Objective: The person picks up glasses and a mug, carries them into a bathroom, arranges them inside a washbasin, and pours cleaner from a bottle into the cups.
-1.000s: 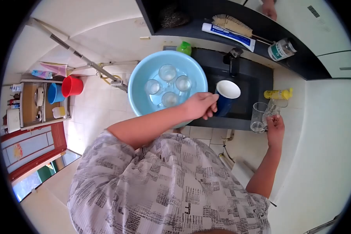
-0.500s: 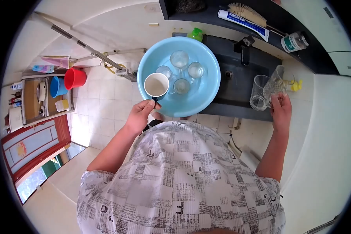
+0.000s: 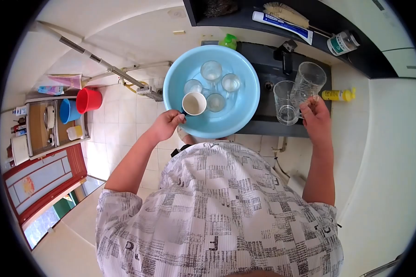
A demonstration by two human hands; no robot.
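Pale-blue basin (image 3: 241,111) holds four clear glasses (image 3: 231,83). Left hand (image 3: 168,125), at the basin's near-left rim, is pinched on a cream-lined cup (image 3: 194,104), which shows over the basin's near-left part; cannot tell whether it touches bottom. Right hand (image 3: 316,117), right of the basin, clamps two glass mugs (image 3: 286,104) together. Green bottle (image 3: 228,42) just behind the basin.
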